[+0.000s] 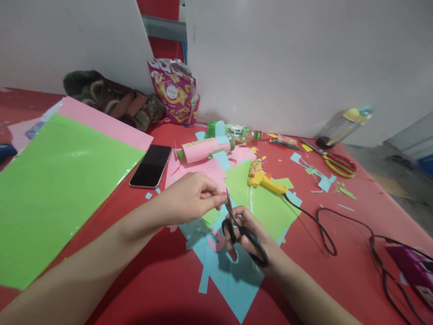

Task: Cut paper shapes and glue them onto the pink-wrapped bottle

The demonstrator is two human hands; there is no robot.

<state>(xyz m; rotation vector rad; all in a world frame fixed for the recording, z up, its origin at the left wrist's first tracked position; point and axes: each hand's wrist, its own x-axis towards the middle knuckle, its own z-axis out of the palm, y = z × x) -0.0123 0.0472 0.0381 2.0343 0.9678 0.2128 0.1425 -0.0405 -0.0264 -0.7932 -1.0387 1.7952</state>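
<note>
My right hand (pixel 252 232) grips a pair of black-handled scissors (pixel 252 243), with the blades angled up and away. Just left of the blade tips, my left hand (pixel 199 198) is closed in a pinch; whatever small piece is between its fingertips I cannot make out. Below both hands lie blue paper (pixel 233 284) and green paper (pixel 270 210), with a pink round cutout (pixel 215 241) on the blue. Beyond them, a bottle wrapped in pink paper (pixel 203 150) lies on its side. A yellow hot glue gun (pixel 267 182) rests on the green paper.
At left are large green sheets (pixel 67 180) and a phone (pixel 151 166). Behind stand a snack bag (pixel 174 92) and a lying green bottle (pixel 237 132). Red-and-yellow scissors (pixel 340 164) and a tilted water bottle (pixel 345 126) sit at right. A black cord (pixel 321 230) loops across the red table (pixel 304 280).
</note>
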